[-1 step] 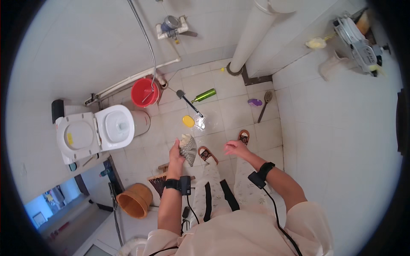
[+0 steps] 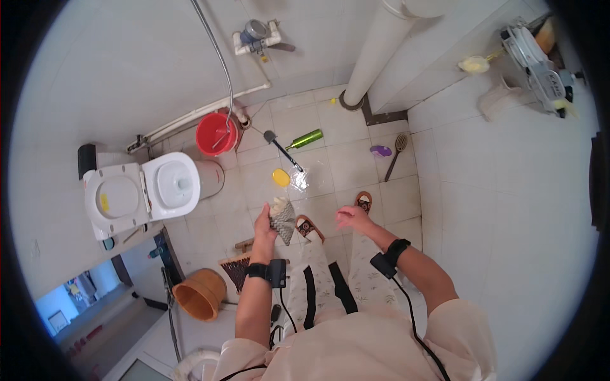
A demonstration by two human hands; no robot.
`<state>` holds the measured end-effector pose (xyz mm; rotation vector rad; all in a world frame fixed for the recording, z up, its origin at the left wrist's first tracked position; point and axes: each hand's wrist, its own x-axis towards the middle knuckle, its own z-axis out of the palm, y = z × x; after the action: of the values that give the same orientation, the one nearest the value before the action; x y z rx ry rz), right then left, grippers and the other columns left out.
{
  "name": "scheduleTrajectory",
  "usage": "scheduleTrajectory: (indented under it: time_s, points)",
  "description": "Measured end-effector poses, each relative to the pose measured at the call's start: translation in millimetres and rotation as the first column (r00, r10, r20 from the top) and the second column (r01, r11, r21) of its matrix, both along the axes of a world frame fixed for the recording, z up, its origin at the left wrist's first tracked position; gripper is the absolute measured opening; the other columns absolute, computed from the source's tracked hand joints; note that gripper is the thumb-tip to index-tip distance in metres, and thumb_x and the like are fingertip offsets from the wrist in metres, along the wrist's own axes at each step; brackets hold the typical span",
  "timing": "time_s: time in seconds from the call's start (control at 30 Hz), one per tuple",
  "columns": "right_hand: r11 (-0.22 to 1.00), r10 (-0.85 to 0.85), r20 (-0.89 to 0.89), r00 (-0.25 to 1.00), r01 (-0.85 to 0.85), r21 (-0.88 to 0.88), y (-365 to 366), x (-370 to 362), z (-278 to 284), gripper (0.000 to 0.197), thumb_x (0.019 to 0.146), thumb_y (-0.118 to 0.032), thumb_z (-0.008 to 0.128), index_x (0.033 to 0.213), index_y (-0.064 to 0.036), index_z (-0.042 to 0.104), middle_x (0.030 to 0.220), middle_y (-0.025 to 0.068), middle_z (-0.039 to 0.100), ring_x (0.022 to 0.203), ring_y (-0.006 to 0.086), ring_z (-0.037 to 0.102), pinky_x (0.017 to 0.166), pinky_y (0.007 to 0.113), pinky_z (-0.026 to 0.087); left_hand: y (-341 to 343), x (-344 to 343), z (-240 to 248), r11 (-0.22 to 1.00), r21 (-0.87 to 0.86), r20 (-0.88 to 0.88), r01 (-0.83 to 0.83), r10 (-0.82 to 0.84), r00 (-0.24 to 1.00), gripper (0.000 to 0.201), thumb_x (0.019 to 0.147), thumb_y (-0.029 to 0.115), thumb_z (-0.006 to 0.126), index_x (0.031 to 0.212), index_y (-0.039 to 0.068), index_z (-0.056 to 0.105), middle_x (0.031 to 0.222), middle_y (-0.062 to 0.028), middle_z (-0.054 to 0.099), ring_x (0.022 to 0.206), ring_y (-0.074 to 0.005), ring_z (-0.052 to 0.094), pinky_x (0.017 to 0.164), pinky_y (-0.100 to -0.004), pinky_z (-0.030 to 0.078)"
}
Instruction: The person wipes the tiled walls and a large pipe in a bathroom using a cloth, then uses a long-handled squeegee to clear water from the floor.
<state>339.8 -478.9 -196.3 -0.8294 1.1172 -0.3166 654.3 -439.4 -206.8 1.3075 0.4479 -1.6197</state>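
Note:
My left hand (image 2: 264,225) is closed on a bunched cloth (image 2: 281,221) with a grey-and-white zigzag pattern and a cream part on top. The cloth hangs in the air left of my feet, above the tiled floor. My right hand (image 2: 353,218) is held over my right foot, fingers loosely curled together, and no thing shows in it. Beyond the cloth, a yellow oval thing (image 2: 281,178) lies on the floor. Close to it are a dark long-handled brush (image 2: 283,151) and a green bottle (image 2: 306,140) on its side.
At left stands a white toilet (image 2: 175,185), lid up, with a red bucket (image 2: 216,134) beyond it. A purple brush (image 2: 380,151) and a brown long-handled brush (image 2: 396,156) lie at right. A wooden bucket (image 2: 201,294) and a broom (image 2: 234,269) are near my left arm.

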Motion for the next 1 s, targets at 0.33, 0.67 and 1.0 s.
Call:
scheduleTrajectory:
  time_s: [0.33, 0.67, 1.0]
  points:
    - [0.984, 0.167, -0.083, 0.982, -0.161, 0.077, -83, -80, 3, 0.029, 0.086, -0.016, 0.062, 0.108, 0.0018, 0.058, 0.096, 0.0094, 0.064, 0.082, 0.0185, 0.064, 0.070, 0.029, 0.052, -52, -120, 21, 0.996, -0.009, -0.069, 0.086, -0.086, 0.994, 0.048, 0.093, 0.041, 0.049, 0.118, 0.000, 0.053, 0.117, -0.0138, 0.059, 0.103, -0.0293, 0.058, 0.091, -0.0439, 0.045]
    - [0.945, 0.328, 0.147, 0.933, -0.323, -0.055, -115, -21, 35, 0.037, 0.086, -0.022, 0.065, 0.114, 0.0008, 0.055, 0.106, 0.0054, 0.061, 0.092, 0.0131, 0.059, 0.085, 0.027, 0.046, -56, -129, 30, 0.935, -0.305, -0.352, -0.179, 0.063, 0.934, 0.039, 0.093, 0.028, 0.053, 0.122, 0.002, 0.050, 0.118, -0.0131, 0.058, 0.105, -0.0243, 0.058, 0.091, -0.0392, 0.047]
    - [0.836, 0.530, -0.026, 0.848, -0.527, -0.154, -99, 54, 55, 0.018, 0.087, -0.014, 0.060, 0.098, 0.0007, 0.060, 0.085, -0.0011, 0.062, 0.077, 0.0058, 0.056, 0.069, 0.023, 0.046, 1, -54, 23, 0.993, -0.083, -0.046, -0.085, 0.081, 0.996, 0.029, 0.088, 0.008, 0.058, 0.116, 0.005, 0.051, 0.110, -0.0103, 0.059, 0.097, -0.0217, 0.060, 0.083, -0.0387, 0.052]
